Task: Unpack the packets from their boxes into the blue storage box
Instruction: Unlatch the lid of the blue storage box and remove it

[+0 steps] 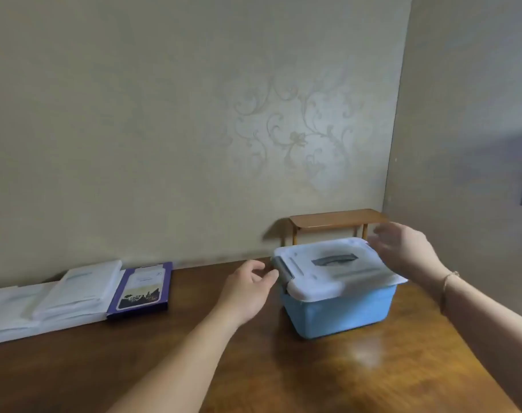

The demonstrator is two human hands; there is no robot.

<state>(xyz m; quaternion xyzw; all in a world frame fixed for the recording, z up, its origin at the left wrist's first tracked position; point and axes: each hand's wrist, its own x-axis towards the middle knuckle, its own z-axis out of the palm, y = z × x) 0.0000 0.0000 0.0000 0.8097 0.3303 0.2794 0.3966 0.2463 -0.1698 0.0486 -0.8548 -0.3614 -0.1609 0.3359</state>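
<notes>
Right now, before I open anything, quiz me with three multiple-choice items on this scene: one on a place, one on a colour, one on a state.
1. Where does the purple box lie relative to the blue storage box?
A. To its left, by the wall
B. On top of its lid
C. To its right

2. What colour is the latch at the left end of the lid?
A. Red
B. Grey
C. Yellow

3. What is the state of the storage box?
A. Lid off, lying on the table
B. Tipped on its side
C. Lid on top, box upright

Answers:
1. A: the purple box rests flat beside white packages, left of the storage box.
2. B: the latch by the left hand looks grey.
3. C: the lid covers the box, the right hand at its far right end.
</notes>
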